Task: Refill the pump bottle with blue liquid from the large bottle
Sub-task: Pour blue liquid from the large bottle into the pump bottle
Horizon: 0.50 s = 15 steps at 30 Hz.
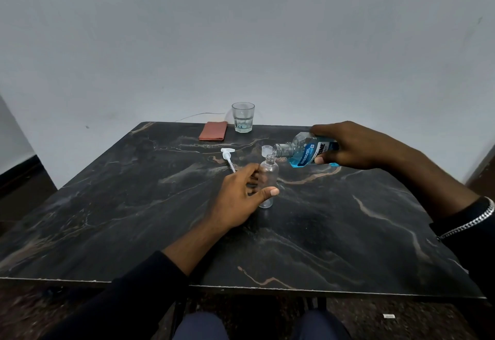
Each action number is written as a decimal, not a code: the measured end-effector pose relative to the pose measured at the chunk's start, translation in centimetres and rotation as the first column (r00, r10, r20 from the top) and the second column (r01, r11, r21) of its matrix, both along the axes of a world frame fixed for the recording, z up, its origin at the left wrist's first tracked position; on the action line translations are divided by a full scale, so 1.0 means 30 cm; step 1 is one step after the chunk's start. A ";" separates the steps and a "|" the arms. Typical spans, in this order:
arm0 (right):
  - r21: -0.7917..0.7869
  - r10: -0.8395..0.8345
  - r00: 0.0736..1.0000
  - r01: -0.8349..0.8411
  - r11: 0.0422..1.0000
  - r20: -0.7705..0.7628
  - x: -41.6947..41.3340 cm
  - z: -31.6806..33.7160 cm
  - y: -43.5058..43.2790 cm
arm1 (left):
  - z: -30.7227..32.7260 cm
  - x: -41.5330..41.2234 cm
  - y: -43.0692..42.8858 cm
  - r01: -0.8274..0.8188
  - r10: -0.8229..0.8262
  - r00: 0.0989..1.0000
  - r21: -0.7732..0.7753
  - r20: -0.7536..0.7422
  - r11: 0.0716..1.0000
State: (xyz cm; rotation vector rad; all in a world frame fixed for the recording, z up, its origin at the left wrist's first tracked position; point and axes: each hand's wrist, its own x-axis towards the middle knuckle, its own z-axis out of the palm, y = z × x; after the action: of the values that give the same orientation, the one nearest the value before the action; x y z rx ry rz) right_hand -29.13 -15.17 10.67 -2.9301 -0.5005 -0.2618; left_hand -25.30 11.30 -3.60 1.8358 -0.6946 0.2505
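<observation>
Pouring step, not yet flowing as far as I can see.

My left hand (241, 195) is wrapped round the small clear plastic pump bottle (268, 179), thumb in front and fingers behind. It holds the bottle upright on the dark marbled desk (134, 206), near centre. My right hand (356, 147) grips the large clear bottle of blue liquid (305, 151) by its labelled body. That bottle is tipped almost flat, with its open threaded mouth just above the small neck, at its 2 o'clock.

The small bottle looks empty, though clear plastic on dark stone is hard to read.

To do it well:
- Bring the wide mouth squarely over the narrow neck before tipping more.
- Tilt slowly so the stream stays thin.
- Keep the left grip firm, since the bottle is light and the desk glossy. Rushing will likely spill.

Other things, placed from the small bottle:
- White pump head (228, 157) with dip tube, lying at 10 o'clock.
- Small clear cap (265, 150) at 12 o'clock, just behind the neck.
- Faceted glass tumbler (243, 117) and folded reddish cloth (213, 131) at the far edge, 11 to 12 o'clock.
</observation>
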 end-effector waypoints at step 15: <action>-0.024 0.014 1.000 -0.014 1.000 -0.002 0.009 0.016 0.001 | -0.001 -0.001 -0.002 0.000 0.000 1.000 -0.019 0.015 1.000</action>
State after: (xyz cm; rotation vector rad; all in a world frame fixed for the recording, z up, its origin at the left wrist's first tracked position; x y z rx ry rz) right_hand -28.84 -15.15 11.15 -2.9481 -0.5280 -0.2536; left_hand -25.34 11.26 -3.61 1.8175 -0.6999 0.2701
